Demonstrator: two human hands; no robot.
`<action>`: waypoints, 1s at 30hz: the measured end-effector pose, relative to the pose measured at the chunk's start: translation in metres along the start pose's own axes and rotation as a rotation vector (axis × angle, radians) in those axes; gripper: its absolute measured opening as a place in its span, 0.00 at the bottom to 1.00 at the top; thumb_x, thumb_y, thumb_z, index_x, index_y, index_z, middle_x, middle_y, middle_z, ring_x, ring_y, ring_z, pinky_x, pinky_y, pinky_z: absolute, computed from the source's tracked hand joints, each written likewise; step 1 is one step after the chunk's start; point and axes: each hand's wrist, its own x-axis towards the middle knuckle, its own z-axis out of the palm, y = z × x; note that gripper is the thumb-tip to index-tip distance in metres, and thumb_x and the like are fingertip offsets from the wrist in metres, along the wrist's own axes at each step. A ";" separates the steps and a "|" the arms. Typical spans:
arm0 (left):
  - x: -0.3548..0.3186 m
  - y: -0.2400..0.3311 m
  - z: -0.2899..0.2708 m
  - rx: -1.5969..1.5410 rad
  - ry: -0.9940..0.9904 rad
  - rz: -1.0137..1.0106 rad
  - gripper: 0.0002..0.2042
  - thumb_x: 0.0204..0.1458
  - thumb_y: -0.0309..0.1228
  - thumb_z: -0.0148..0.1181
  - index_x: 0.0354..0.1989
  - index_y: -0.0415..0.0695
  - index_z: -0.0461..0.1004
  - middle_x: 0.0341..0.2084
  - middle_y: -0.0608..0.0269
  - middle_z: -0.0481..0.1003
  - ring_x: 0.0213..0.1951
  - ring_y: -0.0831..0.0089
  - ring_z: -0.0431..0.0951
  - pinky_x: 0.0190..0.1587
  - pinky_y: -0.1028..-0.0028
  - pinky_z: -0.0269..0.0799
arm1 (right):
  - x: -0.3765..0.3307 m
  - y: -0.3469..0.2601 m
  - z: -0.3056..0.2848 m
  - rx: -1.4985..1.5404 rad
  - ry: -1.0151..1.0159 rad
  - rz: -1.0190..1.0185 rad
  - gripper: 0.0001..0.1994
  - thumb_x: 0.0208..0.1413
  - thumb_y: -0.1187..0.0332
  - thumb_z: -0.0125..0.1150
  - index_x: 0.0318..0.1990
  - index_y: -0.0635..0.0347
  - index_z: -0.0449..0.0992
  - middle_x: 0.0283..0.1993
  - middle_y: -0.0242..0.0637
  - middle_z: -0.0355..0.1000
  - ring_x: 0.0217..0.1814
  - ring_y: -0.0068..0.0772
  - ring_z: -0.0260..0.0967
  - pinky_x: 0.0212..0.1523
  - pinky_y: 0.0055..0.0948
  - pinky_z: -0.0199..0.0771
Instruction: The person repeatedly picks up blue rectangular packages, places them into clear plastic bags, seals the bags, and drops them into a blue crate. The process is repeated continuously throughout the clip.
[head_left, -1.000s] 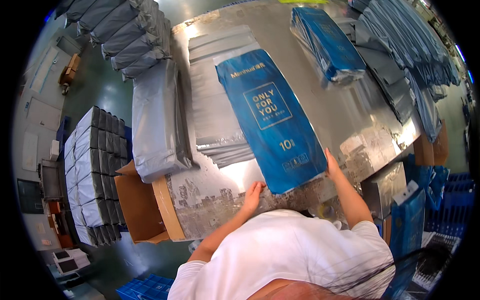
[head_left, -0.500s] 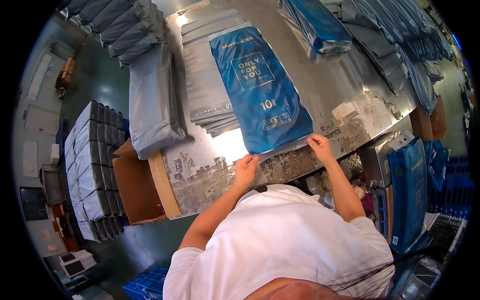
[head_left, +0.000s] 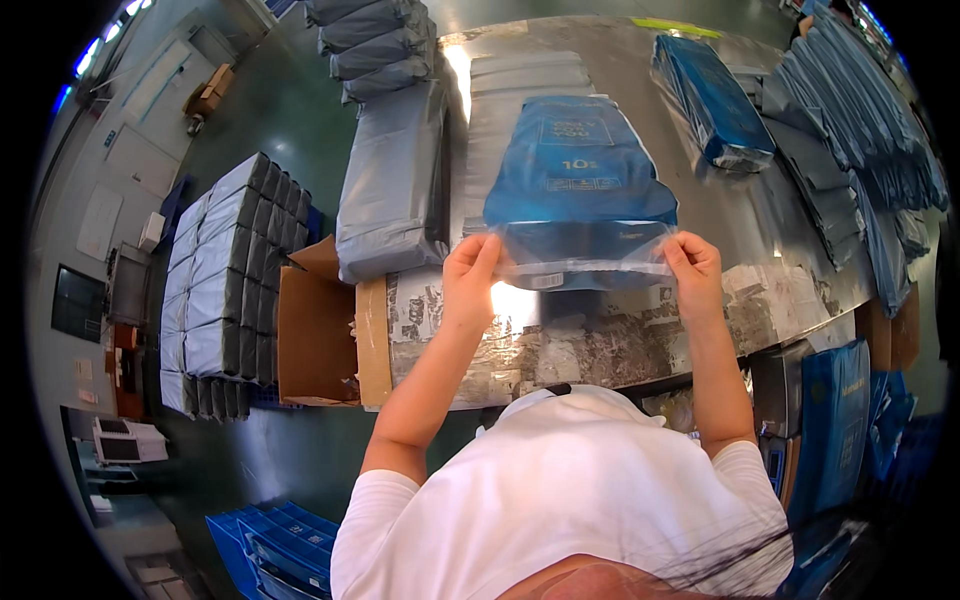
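Blue packet point(head_left: 582, 190) sits straight ahead of the person, its far end over a layer of flat grey sheets point(head_left: 525, 75) on the metal desk point(head_left: 730, 205); whether its near end touches the desk, cannot tell. Left grip point(head_left: 470, 272) and right grip point(head_left: 698, 270): each closed in a thumb-and-finger pinch, no visible gap, on opposite corners of the packet's clear film edge point(head_left: 590, 268), which spans between them. Step in hand, as judged: handling the near end, film edge drawn out sideways. Next move, as judged, calls for both pinches level and evenly tensioned, since slack at one corner could pucker the thin film. Second blue packet point(head_left: 713, 103) lies apart, farther off to the right.
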 end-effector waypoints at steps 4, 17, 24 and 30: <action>0.001 0.008 0.001 -0.004 0.005 -0.024 0.08 0.55 0.29 0.49 0.24 0.42 0.67 0.18 0.70 0.67 0.21 0.82 0.66 0.26 0.82 0.64 | 0.000 -0.001 0.003 0.010 0.003 0.021 0.08 0.54 0.70 0.53 0.26 0.63 0.73 0.21 0.22 0.64 0.24 0.09 0.55 0.25 0.12 0.52; -0.003 -0.002 -0.001 0.214 -0.030 0.010 0.08 0.50 0.29 0.56 0.20 0.40 0.71 0.15 0.72 0.68 0.19 0.85 0.63 0.23 0.84 0.55 | -0.013 0.010 0.005 0.029 0.045 0.050 0.09 0.54 0.69 0.52 0.24 0.62 0.70 0.22 0.23 0.64 0.24 0.10 0.54 0.27 0.13 0.53; 0.004 -0.013 -0.002 0.176 0.053 0.019 0.15 0.50 0.34 0.56 0.14 0.43 0.68 0.11 0.74 0.64 0.15 0.87 0.57 0.18 0.83 0.49 | -0.021 0.010 0.009 -0.005 0.057 0.075 0.09 0.54 0.70 0.52 0.24 0.62 0.70 0.20 0.23 0.63 0.22 0.11 0.54 0.24 0.13 0.53; 0.006 -0.014 -0.006 0.263 0.096 -0.028 0.19 0.50 0.34 0.56 0.09 0.46 0.64 0.08 0.78 0.60 0.13 0.88 0.53 0.16 0.82 0.44 | -0.007 0.075 -0.046 0.334 0.102 0.307 0.17 0.56 0.57 0.47 0.41 0.63 0.70 0.35 0.34 0.70 0.34 0.22 0.67 0.32 0.19 0.65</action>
